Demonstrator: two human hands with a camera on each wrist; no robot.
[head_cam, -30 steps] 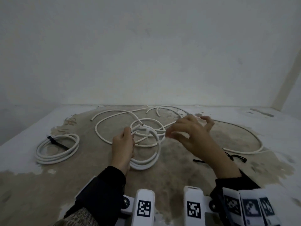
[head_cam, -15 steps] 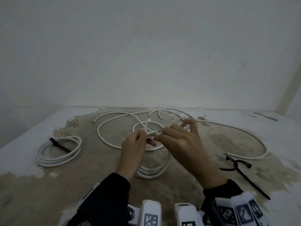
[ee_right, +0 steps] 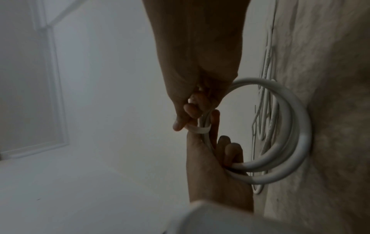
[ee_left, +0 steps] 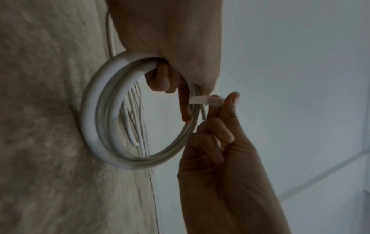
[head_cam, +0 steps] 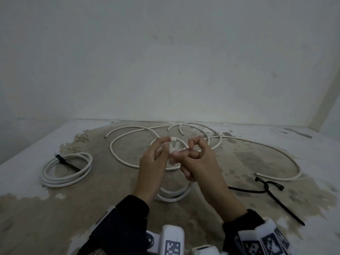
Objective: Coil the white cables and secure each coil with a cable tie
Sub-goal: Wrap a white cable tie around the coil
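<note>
My left hand [head_cam: 162, 150] grips a small coil of white cable [head_cam: 173, 196] by its top, and the loops hang down to the floor. A white cable tie [head_cam: 173, 142] wraps the strands at that grip. My right hand [head_cam: 186, 152] pinches the tie's end between thumb and forefinger, right beside the left fingers. In the left wrist view the tie [ee_left: 208, 100] sticks out sideways from the coil [ee_left: 94, 126] into the right hand [ee_left: 227, 106]. The right wrist view has the right hand [ee_right: 186, 121] on the tie [ee_right: 198, 130] and the left hand [ee_right: 219, 147] hooked through the coil [ee_right: 300, 142].
A finished coil [head_cam: 66, 171] bound with a black tie lies at the left. Loose white cables [head_cam: 239, 144] loop across the stained floor behind and to the right of my hands. Black cable ties [head_cam: 266, 188] lie at the right. A wall stands close behind.
My right hand came in from the right and took hold of the white tie at the coil's top. Both hands have risen, with the coil hanging from them.
</note>
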